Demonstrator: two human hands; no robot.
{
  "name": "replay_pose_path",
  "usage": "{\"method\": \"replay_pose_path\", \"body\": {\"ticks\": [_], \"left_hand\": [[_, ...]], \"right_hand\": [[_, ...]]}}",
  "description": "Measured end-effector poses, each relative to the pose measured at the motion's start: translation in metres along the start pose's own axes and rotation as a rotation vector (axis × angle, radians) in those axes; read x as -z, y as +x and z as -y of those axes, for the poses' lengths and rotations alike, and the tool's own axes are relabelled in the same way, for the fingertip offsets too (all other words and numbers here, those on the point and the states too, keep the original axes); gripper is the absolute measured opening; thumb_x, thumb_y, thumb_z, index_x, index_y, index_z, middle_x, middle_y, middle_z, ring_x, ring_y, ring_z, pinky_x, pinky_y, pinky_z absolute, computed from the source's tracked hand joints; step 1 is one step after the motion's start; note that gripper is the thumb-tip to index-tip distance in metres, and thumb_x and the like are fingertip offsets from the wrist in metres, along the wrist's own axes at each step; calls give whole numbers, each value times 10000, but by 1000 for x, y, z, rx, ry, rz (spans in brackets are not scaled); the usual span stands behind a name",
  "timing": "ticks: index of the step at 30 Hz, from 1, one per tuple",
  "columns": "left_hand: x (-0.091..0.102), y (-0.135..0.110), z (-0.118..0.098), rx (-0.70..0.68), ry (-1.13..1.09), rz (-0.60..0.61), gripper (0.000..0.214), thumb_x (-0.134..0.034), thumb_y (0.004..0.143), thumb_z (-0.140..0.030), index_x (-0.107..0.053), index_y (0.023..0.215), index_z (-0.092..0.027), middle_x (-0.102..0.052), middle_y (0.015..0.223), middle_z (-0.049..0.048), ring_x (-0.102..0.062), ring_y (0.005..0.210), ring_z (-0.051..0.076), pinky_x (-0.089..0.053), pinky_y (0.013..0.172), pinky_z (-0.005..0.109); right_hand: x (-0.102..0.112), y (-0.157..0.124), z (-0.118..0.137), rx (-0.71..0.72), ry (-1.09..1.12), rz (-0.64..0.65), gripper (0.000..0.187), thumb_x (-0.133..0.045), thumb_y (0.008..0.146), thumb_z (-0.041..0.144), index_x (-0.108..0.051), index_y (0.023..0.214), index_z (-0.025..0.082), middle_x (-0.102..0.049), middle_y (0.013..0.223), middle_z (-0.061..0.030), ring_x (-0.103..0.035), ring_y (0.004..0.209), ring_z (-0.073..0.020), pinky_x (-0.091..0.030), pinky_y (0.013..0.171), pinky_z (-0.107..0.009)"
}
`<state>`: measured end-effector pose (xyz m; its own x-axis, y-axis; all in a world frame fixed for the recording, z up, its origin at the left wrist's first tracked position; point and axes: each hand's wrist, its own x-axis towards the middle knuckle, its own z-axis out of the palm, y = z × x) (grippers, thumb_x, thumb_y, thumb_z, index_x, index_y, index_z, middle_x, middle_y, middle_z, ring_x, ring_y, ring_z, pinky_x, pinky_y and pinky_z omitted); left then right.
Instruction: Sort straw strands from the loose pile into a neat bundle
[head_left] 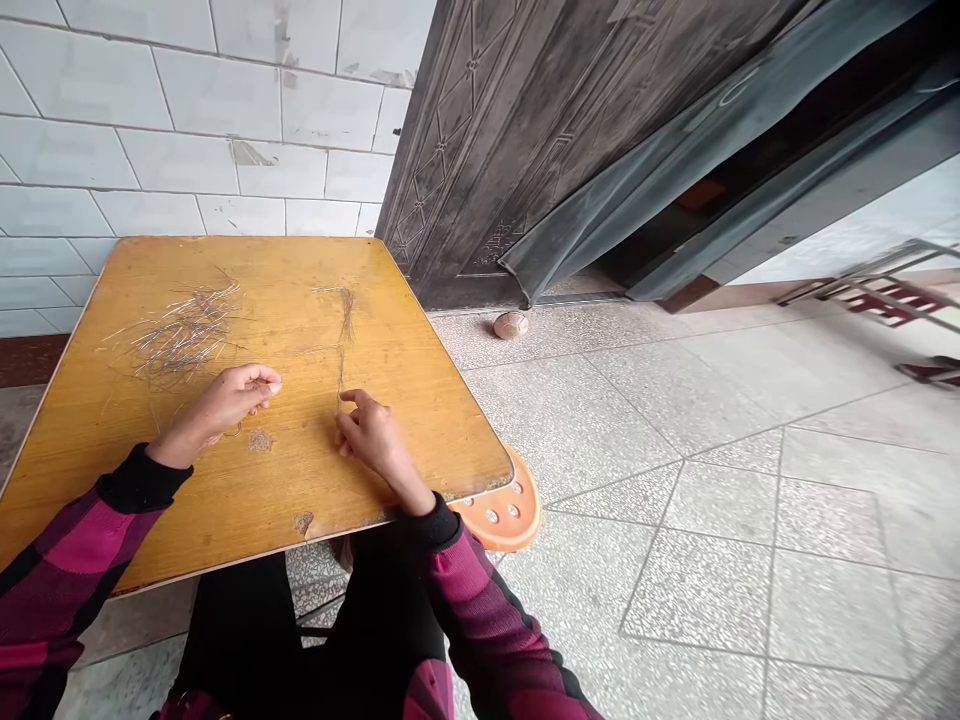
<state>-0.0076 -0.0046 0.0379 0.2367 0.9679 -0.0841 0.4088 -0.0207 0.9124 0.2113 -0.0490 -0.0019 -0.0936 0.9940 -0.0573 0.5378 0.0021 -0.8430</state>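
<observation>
A: Hands?
B: Right hand (367, 430), lower centre of frame: fingertips at a thin strand (341, 368); can't make out whether they grip. Left hand (234, 397): thumb and fingertips pressed together, contents unclear.
A: Beyond?
B: Tangled strand pile (184, 335), left of frame, on counter (424, 410). Overlapping ends could snag a sleeve.

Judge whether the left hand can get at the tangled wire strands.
Probably yes: the left hand is close to the tangled wire strands, with nothing visible standing between them.
</observation>
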Motion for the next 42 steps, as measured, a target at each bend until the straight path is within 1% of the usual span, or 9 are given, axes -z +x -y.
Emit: {"method": "replay_pose_path", "body": {"ticks": [8,11,15,18,24,28,32,39,42], "left_hand": [[12,2,-1,-48,53,-22,265,-620,729,-412,-641,843,-174,-614,697,12,-540,595,130,-422,551,248],[28,1,0,-84,92,-71,278,-623,732,-425,-651,847,-174,-629,717,16,-542,601,129,-424,564,248],[51,-9,7,-133,146,-218,275,-609,749,-421,-659,867,-178,-666,832,35,-570,681,144,-437,628,262],[59,-20,19,-140,254,-270,249,-608,750,-407,-656,836,-178,-654,803,31,-561,694,151,-430,652,271],[67,-37,38,-166,532,-158,187,-605,746,-341,-680,836,-195,-594,809,16,-508,630,128,-397,628,261],[84,-43,43,-92,721,-292,181,-535,765,-250,-688,860,-223,-606,882,33,-551,711,167,-392,659,278],[86,-42,47,4,878,-292,176,-524,775,-238,-688,839,-234,-613,906,53,-578,775,205,-376,642,288],[59,-37,46,13,1044,-174,195,-497,784,-205,-635,648,-188,-597,846,92,-569,729,214,-298,556,302],[64,-40,43,11,1039,-250,208,-476,785,-180,-615,630,-192,-599,833,86,-565,719,211,-283,546,302]], "right_hand": [[11,-20,-11,131,-398,-228,284,-509,920,288,-611,1145,148,-710,741,-52,-666,674,-177,-490,656,-270],[6,-27,-11,382,-563,-215,285,-490,940,280,-624,1172,184,-688,1105,-112,-628,1017,-221,-492,855,-327],[-5,-25,-19,686,-761,-65,266,-494,954,290,-627,1182,257,-569,1350,-49,-447,1287,-266,-359,1053,-482],[-1,-16,-28,737,-822,-9,242,-463,970,237,-660,1108,261,-608,1305,-24,-445,1292,-254,-324,1074,-500],[24,0,-38,795,-869,-54,230,-471,960,181,-681,1047,213,-662,1219,-43,-493,1242,-252,-324,1066,-483],[30,-3,-38,752,-842,-107,218,-483,955,222,-678,1049,202,-648,1232,-80,-487,1239,-251,-322,1065,-482],[20,-12,-33,782,-824,-144,225,-470,951,214,-676,1033,179,-648,1215,-105,-508,1202,-261,-353,1043,-472],[-7,-26,-8,865,-763,-95,211,-482,930,180,-659,1045,183,-626,1237,-113,-509,1197,-261,-376,1027,-472],[-10,-28,-1,878,-740,-75,204,-500,920,173,-659,1048,179,-625,1240,-115,-520,1180,-266,-396,1014,-478]]}}
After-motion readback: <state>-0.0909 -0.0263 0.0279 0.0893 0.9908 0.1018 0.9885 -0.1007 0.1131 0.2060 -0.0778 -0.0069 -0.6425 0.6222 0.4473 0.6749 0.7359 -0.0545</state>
